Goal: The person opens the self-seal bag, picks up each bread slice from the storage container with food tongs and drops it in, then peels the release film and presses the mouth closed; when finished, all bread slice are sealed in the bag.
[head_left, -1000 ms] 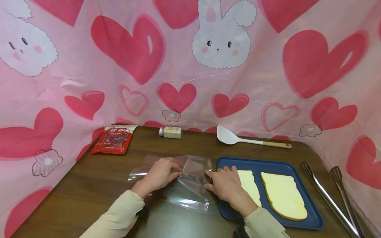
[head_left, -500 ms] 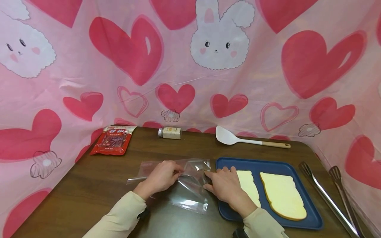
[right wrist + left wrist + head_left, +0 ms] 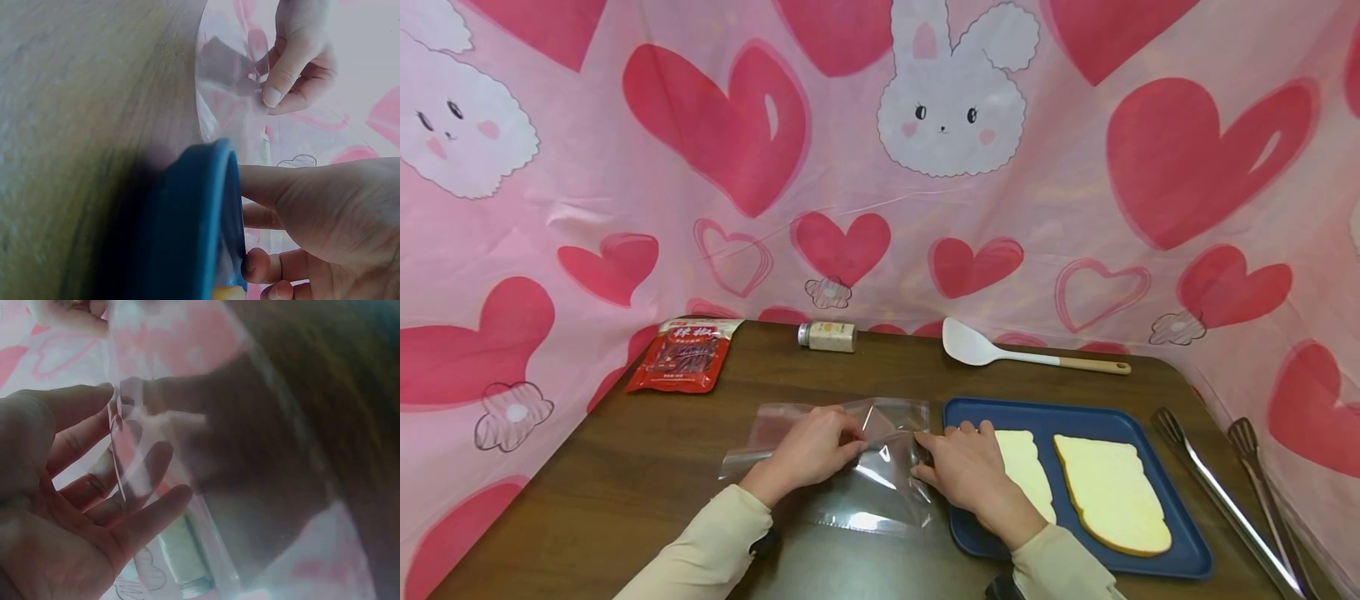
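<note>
A clear plastic bag [image 3: 868, 504] spreads over the wooden table between both hands, creased and shiny. My left hand [image 3: 816, 446] pinches its upper layer between thumb and index finger; in the left wrist view the film [image 3: 237, 456] rises in front of the spread other fingers. My right hand [image 3: 966, 471] pinches the bag's right edge while overlapping the left side of a blue tray [image 3: 1097, 421]. In the right wrist view the tray wall [image 3: 187, 219] hides those fingertips. Two slices of bread lie on the tray, the left slice [image 3: 1028, 467] partly covered by the right hand, the right slice [image 3: 1116, 496] fully visible.
A red food packet [image 3: 685, 358] lies at the back left, a small seasoning jar [image 3: 831, 336] on its side at the back. Behind the tray lies a white spatula [image 3: 977, 346] with a wooden handle. Metal tongs [image 3: 1213, 487] lie right of the tray. A pink curtain surrounds the table.
My left hand has shifted slightly down and right with the film. The bag's folds have changed and its front part lies more spread out. My right hand has stayed almost still.
</note>
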`<action>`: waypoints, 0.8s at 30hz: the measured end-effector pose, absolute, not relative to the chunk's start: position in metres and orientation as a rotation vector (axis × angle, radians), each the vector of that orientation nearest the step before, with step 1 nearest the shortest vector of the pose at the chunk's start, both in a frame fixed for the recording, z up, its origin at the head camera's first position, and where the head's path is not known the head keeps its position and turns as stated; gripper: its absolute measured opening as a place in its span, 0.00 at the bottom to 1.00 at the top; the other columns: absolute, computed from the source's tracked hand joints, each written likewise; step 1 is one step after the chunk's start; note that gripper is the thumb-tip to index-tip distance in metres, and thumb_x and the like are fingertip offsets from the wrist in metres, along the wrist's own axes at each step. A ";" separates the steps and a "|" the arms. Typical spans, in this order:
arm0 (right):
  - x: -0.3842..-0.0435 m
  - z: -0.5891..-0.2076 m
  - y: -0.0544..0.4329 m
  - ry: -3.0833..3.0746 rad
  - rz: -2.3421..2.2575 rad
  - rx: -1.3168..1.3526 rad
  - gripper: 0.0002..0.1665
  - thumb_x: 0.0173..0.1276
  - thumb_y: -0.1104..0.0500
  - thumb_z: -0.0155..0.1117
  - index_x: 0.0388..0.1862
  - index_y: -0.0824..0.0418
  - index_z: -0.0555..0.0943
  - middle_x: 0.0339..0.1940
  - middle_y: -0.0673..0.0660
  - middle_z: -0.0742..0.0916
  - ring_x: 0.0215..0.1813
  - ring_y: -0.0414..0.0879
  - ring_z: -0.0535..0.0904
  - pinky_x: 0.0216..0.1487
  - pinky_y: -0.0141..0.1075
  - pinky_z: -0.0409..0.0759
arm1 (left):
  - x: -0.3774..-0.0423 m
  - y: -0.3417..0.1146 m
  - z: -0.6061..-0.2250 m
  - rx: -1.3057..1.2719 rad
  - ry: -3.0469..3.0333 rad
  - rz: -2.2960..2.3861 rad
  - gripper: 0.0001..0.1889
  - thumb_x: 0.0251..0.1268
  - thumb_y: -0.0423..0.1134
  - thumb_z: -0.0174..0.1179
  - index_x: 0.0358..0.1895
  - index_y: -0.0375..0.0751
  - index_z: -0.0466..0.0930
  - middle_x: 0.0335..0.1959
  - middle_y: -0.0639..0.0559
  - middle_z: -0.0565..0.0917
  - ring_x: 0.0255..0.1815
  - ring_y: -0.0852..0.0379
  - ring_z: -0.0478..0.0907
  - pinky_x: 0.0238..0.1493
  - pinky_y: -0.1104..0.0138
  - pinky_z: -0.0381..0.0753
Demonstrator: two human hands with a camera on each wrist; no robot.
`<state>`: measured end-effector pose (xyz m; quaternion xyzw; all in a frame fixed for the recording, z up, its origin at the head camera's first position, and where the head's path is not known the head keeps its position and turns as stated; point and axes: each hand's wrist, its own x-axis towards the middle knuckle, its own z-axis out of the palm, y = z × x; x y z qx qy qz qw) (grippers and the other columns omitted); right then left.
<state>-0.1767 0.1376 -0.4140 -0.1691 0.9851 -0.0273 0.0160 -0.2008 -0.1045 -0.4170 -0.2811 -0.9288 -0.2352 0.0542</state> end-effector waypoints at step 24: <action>-0.177 -0.414 0.140 3.068 -0.068 -0.538 0.29 0.67 0.36 0.74 0.62 0.46 0.87 0.38 0.54 0.90 0.36 0.52 0.75 0.43 0.51 0.70 | -0.201 -0.109 -0.416 -0.836 -2.998 -0.651 0.20 0.65 0.45 0.75 0.58 0.43 0.87 0.58 0.42 0.85 0.61 0.41 0.80 0.65 0.41 0.79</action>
